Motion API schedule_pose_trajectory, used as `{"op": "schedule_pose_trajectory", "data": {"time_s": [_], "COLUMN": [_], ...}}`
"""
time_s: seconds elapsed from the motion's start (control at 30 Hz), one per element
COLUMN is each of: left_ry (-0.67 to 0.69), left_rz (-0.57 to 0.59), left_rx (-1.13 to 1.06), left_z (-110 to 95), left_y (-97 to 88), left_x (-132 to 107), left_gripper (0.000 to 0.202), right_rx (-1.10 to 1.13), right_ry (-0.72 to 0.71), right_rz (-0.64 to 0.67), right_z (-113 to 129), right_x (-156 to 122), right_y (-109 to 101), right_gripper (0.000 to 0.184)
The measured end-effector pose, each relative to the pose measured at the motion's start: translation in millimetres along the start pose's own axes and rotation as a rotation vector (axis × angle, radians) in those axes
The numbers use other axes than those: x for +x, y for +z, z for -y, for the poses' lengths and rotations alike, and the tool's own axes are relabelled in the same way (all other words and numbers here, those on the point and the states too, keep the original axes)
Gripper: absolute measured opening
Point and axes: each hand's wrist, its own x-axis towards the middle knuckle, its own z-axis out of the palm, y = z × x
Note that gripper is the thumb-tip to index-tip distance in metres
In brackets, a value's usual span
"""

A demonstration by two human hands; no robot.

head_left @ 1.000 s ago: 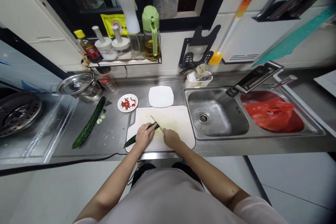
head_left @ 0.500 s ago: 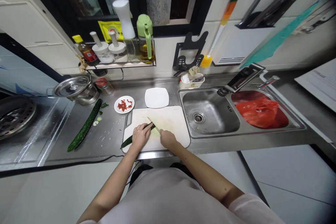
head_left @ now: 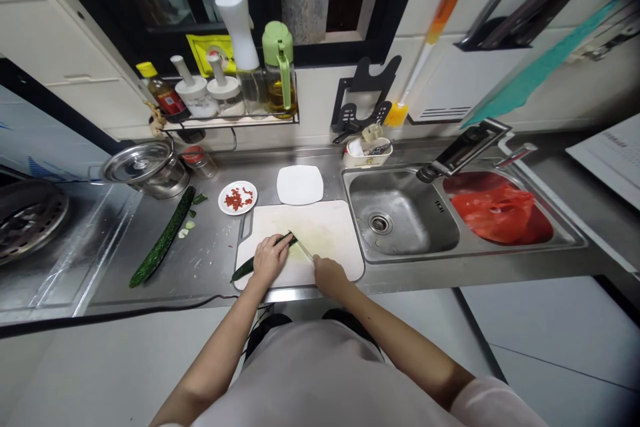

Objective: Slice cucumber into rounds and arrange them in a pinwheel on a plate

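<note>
A dark green cucumber (head_left: 243,269) lies slantwise on the white cutting board (head_left: 333,227). Over its upper part my left hand (head_left: 270,256) is closed, fingers pressing it down near the cut end. My right hand (head_left: 330,276) grips the handle of a knife (head_left: 303,249); the handle itself is hidden in the fist. The blade points up and left, its tip by the cucumber's end and my left fingertips. Whether the edge touches the cucumber I cannot tell.
Left of the board lie a whole cucumber (head_left: 163,240), scraps (head_left: 183,233) and a plate of chopped red pieces (head_left: 239,198). Behind the board is a white square plate (head_left: 300,185). The sink (head_left: 400,213) is at the right, with a red plastic bag (head_left: 495,213) in its second basin.
My right hand has drawn the knife back, down and to the right, so its tip has come nearer the cucumber's end. My left hand stays on the cucumber.
</note>
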Motion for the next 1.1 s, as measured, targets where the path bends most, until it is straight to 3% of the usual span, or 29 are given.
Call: {"op": "schedule_pose_trajectory", "data": {"time_s": [0.5, 0.8, 0.93, 1.1], "left_ry": [-0.009, -0.06, -0.191, -0.502], "left_rz": [0.005, 0.023, -0.003, -0.053], "left_rx": [0.002, -0.038, -0.178, -0.371], "left_z": [-0.2, -5.9, -1.8, 37.3], "left_y": [-0.5, -7.6, -11.1, -24.4], "left_x": [0.3, 2.1, 9.6, 45.4], "left_gripper": [0.036, 0.033, 0.035, 0.043], "right_rx": [0.089, 0.104, 0.106, 0.114], "right_ry": [-0.019, -0.031, -0.012, -0.018], "right_rz": [-0.038, -0.071, -0.077, -0.054], "right_z": [25.8, 29.3, 29.5, 29.2], "right_x": [38.5, 48.7, 49.2, 47.2], "right_y": [-19.8, -17.9, -16.8, -19.6], "right_gripper": [0.029, 0.031, 0.031, 0.031]}}
